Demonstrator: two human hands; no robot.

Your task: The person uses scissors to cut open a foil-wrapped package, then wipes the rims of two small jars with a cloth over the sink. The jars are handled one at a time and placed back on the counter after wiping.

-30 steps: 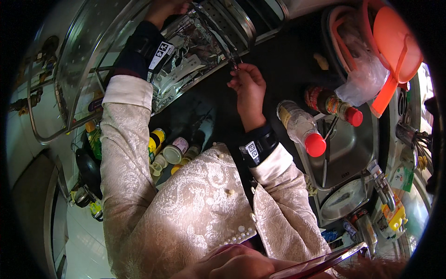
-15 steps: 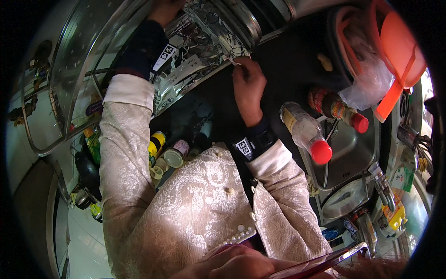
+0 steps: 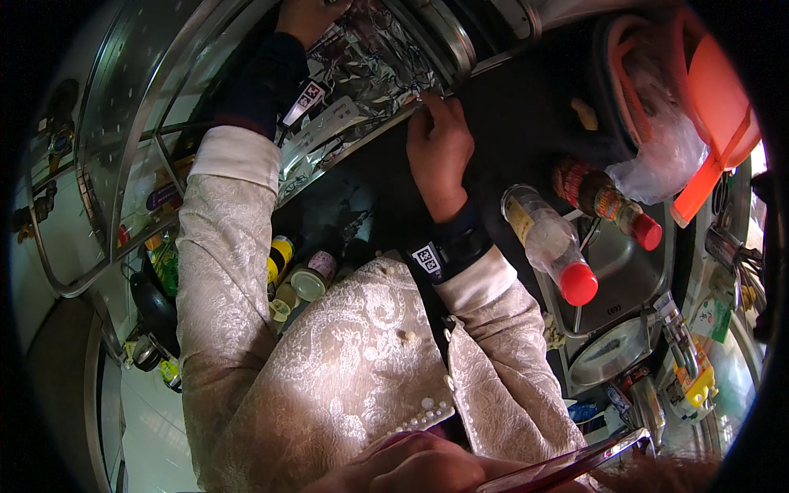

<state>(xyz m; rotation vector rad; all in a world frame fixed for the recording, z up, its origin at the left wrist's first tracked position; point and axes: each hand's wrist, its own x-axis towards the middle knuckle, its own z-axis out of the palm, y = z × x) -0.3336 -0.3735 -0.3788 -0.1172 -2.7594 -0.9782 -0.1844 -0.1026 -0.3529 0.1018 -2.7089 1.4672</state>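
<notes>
A crinkled sheet of aluminium foil lies at the top, on the dark surface beside the metal rack. My right hand is closed in a pinch on the foil's near right edge, knuckles up. At the top rim my left hand is over the far left part of the foil; its fingertips are cut off by the picture edge. A pale, long flat strip with small print rests along the foil's near left side, close to my left wrist.
A metal wire rack stands at the left. To the right are a clear bottle with a red cap, a sauce bottle, a sink and orange basins. Jars stand close to my body.
The foil looks smoother and more spread out than before. My left hand has moved slightly right; my right hand stays at the foil's edge with its fingers a little lower.
</notes>
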